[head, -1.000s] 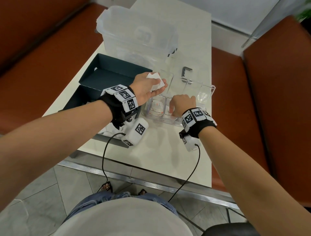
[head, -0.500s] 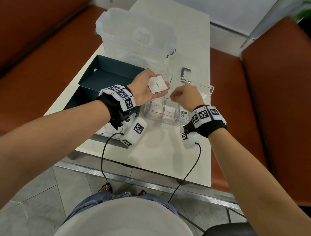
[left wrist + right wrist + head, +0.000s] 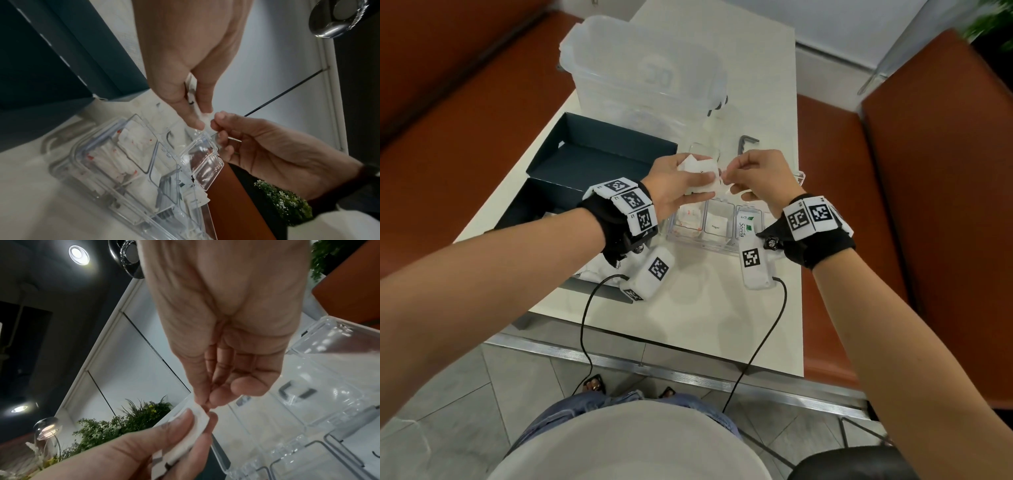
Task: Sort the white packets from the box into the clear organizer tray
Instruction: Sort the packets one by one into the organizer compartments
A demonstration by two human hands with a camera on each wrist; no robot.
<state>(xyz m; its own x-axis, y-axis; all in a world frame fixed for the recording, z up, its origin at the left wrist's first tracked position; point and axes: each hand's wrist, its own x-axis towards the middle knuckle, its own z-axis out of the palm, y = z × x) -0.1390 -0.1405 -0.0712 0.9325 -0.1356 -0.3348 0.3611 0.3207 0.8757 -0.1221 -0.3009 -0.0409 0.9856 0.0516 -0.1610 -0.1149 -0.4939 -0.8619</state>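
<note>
My left hand (image 3: 702, 187) holds a small stack of white packets (image 3: 697, 168) above the back of the clear organizer tray (image 3: 698, 242). My right hand (image 3: 727, 178) meets it from the right, thumb and forefinger pinching the stack's right edge. In the left wrist view the packets (image 3: 202, 116) sit between left fingers (image 3: 191, 120) and the right hand (image 3: 213, 125). The right wrist view shows the pinch on the packet (image 3: 198, 421). Red-printed packets (image 3: 690, 219), a Sugar packet (image 3: 715, 226) and a Stevia packet (image 3: 744, 226) fill three tray compartments.
The dark open box (image 3: 599, 161) lies left of the tray, with more white packets (image 3: 594, 274) under my left wrist. A large lidded clear container (image 3: 643, 75) stands behind. A grey hex key (image 3: 746, 142) lies on the white table (image 3: 688, 318). Brown benches flank the table.
My right hand has come up out of the tray's compartment and across to the stack in my left hand. The left hand shifted slightly right and turned the packets toward it.
</note>
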